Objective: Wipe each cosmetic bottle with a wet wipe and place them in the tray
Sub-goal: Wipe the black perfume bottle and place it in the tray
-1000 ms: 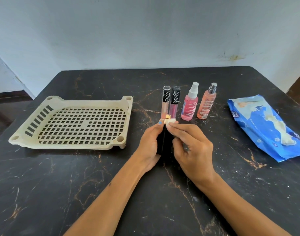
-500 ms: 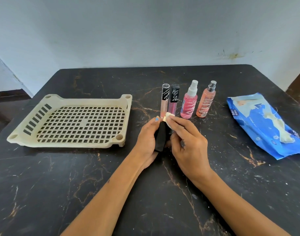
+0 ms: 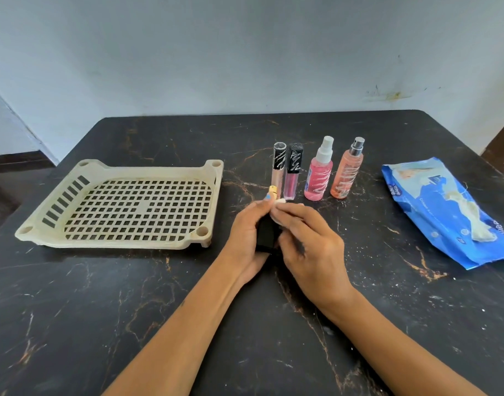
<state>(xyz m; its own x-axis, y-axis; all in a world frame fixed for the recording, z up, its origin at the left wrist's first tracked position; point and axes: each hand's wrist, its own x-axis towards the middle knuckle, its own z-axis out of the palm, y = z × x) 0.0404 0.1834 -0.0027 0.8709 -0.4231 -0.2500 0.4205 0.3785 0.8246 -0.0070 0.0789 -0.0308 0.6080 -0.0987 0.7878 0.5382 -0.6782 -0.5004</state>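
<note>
My left hand (image 3: 245, 235) grips a black cosmetic bottle (image 3: 265, 235) with a gold top, held upright just above the table's middle. My right hand (image 3: 308, 241) presses a small white wet wipe (image 3: 279, 203) against the bottle's upper part. Behind my hands stand two lip gloss tubes (image 3: 285, 170) with black patterned caps, a pink spray bottle (image 3: 319, 171) and an orange spray bottle (image 3: 347, 170). The cream slotted tray (image 3: 73, 235) lies to the left with nothing in it.
A blue wet wipe pack (image 3: 448, 212) lies at the right with a wipe sticking out of its opening. The black marble table (image 3: 130, 310) ends at a pale wall behind and drops off at the left and right edges.
The black bottle has tilted slightly in my left hand and its gold top shows again. My right hand's wipe has slid over the upper part of the bottle.
</note>
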